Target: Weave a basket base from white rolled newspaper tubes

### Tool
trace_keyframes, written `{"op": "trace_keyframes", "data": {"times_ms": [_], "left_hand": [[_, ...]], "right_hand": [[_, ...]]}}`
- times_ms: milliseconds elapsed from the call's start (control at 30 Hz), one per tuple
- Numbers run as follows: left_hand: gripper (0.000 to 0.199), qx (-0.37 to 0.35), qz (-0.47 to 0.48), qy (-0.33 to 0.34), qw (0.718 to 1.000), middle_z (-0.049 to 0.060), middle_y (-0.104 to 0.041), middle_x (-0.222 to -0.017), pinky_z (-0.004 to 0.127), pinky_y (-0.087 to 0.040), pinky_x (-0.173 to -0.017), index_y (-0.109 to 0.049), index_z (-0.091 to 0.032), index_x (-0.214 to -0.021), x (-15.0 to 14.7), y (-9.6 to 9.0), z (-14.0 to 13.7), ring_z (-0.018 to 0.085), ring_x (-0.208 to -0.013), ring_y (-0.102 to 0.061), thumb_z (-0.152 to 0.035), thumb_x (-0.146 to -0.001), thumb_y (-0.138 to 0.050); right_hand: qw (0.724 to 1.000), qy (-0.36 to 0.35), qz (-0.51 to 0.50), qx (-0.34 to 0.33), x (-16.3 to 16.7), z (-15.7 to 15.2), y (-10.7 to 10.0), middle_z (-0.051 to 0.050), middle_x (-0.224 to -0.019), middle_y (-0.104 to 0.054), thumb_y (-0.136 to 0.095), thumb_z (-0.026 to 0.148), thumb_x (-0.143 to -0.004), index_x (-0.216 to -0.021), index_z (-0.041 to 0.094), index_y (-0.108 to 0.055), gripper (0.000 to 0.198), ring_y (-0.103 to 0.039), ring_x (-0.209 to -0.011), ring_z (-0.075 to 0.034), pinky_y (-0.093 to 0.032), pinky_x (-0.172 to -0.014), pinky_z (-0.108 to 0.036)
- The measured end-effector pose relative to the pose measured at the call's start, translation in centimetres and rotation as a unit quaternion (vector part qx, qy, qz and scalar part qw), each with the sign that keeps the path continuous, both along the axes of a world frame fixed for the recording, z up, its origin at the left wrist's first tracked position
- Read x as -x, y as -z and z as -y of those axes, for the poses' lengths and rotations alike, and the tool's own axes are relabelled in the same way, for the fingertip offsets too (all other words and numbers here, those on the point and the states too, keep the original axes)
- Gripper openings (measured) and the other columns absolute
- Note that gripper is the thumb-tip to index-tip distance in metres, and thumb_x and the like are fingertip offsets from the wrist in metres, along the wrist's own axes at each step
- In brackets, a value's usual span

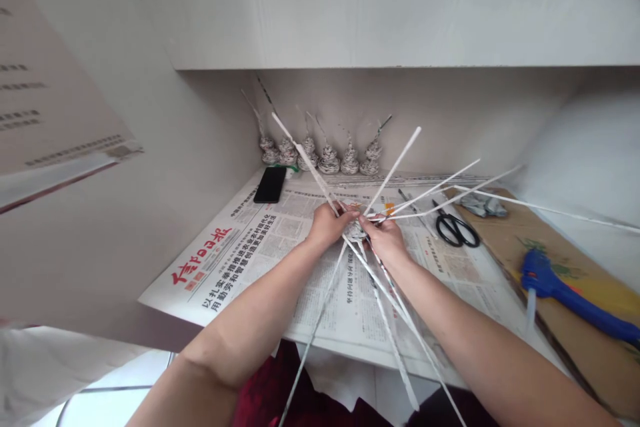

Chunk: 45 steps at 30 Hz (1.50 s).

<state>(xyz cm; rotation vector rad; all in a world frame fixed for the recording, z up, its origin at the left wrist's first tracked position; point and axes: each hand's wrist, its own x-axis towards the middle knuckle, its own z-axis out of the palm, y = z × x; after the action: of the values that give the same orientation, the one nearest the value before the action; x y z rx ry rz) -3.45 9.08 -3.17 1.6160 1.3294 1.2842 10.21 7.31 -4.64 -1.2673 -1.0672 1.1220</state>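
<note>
Over the middle of the table I hold a small piece woven from rolled paper strips (355, 232), its long white spokes fanning out on all sides. My left hand (329, 223) is closed on its left edge, thumb pointing inward. On the right edge my right hand (384, 238) pinches it, the thumbtips nearly meeting. Several paper sticks (395, 170) rise away to the back and right; others hang toward my lap past the table's front edge. Most of the woven centre is hidden by my fingers.
Newspaper (240, 260) covers the table. Several woven gourd-shaped pieces (329, 159) line the back wall, near a black phone (270, 185). At right lie black-handled scissors (456, 228), crumpled grey material (483, 203) and a blue glue gun (565, 290) on cardboard (505, 250). A cabinet (390, 7) overhangs.
</note>
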Motion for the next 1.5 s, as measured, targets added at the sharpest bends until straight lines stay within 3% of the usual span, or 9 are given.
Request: {"op": "trace_keyframes", "data": {"times_ms": [167,400,500,567,667,767,900,1200,1500], "left_hand": [[0.016,0.003,-0.061,0.006,0.998,0.005,-0.072,-0.074,0.026,-0.044,-0.069,-0.072,-0.014,-0.076,0.2,0.0,0.0,0.017,-0.073,-0.065,-0.029,-0.079,-0.067],[0.029,0.095,-0.002,0.017,0.995,-0.001,-0.059,-0.054,0.023,-0.039,-0.054,-0.068,-0.012,-0.068,0.3,-0.4,0.0,0.013,-0.056,-0.055,-0.038,-0.078,-0.07],[0.035,0.16,0.14,0.121,0.97,0.002,-0.066,-0.067,0.023,-0.046,-0.056,-0.07,-0.013,-0.086,1.1,-1.1,0.0,0.013,-0.059,-0.06,-0.046,-0.077,-0.07],[0.042,0.201,0.209,0.201,0.936,0.006,-0.072,-0.09,0.026,-0.053,-0.065,-0.068,-0.015,-0.101,1.9,-1.6,0.0,0.015,-0.072,-0.067,-0.037,-0.068,-0.081],[0.051,0.227,0.252,0.229,0.912,0.011,-0.073,-0.1,0.027,-0.057,-0.072,-0.068,-0.014,-0.107,2.7,-1.8,-0.2,0.017,-0.08,-0.07,-0.017,-0.059,-0.086],[0.039,0.24,0.249,0.198,0.917,0.01,-0.074,-0.089,0.025,-0.057,-0.072,-0.07,-0.011,-0.101,2.9,-1.5,-0.5,0.015,-0.075,-0.071,-0.01,-0.064,-0.08],[0.024,0.251,0.219,0.152,0.931,0.008,-0.072,-0.073,0.022,-0.057,-0.061,-0.072,-0.009,-0.091,2.6,-1.0,-0.7,0.013,-0.064,-0.068,-0.014,-0.068,-0.079],[0.039,0.229,0.173,0.121,0.95,0.003,-0.068,-0.066,0.02,-0.053,-0.052,-0.072,-0.011,-0.077,1.9,-0.3,-0.7,0.01,-0.055,-0.061,-0.03,-0.049,-0.09],[0.027,0.23,0.129,0.112,0.958,0.001,-0.068,-0.065,0.022,-0.05,-0.053,-0.073,-0.013,-0.074,1.7,-0.1,-1.1,0.01,-0.056,-0.061,-0.021,-0.052,-0.087]], "right_hand": [[1.0,-0.01,-0.019,-0.012,0.3,0.2,0.0,0.005,-0.049,-0.056,-0.077,0.055,-0.056,-0.072,0.021,-0.058,0.042,-0.047,-0.036,-0.012,-0.039,-0.033,-0.026],[1.0,-0.006,0.02,0.001,-0.1,0.3,-0.3,0.002,-0.051,-0.06,-0.075,0.051,-0.061,-0.074,0.019,-0.063,0.035,-0.049,-0.038,-0.013,-0.039,-0.035,-0.026],[1.0,0.001,0.013,-0.004,-0.9,-0.3,-0.4,0.0,-0.055,-0.064,-0.075,0.05,-0.061,-0.072,0.018,-0.065,0.035,-0.052,-0.04,-0.014,-0.04,-0.039,-0.027],[1.0,0.014,0.017,0.005,-1.7,-0.9,-0.4,-0.002,-0.055,-0.065,-0.076,0.048,-0.06,-0.069,0.017,-0.066,0.034,-0.053,-0.042,-0.015,-0.041,-0.041,-0.028],[0.999,0.011,0.015,0.03,-2.8,-1.8,-0.3,-0.001,-0.051,-0.063,-0.078,0.044,-0.057,-0.062,0.017,-0.065,0.031,-0.053,-0.043,-0.016,-0.041,-0.043,-0.028],[1.0,-0.015,0.004,0.021,-3.3,-2.3,-0.2,0.0,-0.05,-0.062,-0.079,0.042,-0.056,-0.061,0.018,-0.064,0.029,-0.054,-0.045,-0.015,-0.044,-0.046,-0.028],[0.998,-0.056,0.01,0.001,-3.2,-2.1,-0.3,0.001,-0.052,-0.063,-0.08,0.04,-0.057,-0.064,0.019,-0.063,0.027,-0.055,-0.048,-0.015,-0.047,-0.049,-0.027],[0.992,-0.072,0.097,-0.029,-3.0,-1.5,-0.2,0.001,-0.056,-0.064,-0.076,0.041,-0.065,-0.072,0.02,-0.064,0.026,-0.055,-0.044,-0.015,-0.043,-0.04,-0.025],[0.982,-0.073,0.168,-0.042,-3.1,-1.7,0.0,0.002,-0.056,-0.063,-0.077,0.037,-0.067,-0.071,0.02,-0.064,0.022,-0.055,-0.047,-0.013,-0.043,-0.045,-0.023]]}}
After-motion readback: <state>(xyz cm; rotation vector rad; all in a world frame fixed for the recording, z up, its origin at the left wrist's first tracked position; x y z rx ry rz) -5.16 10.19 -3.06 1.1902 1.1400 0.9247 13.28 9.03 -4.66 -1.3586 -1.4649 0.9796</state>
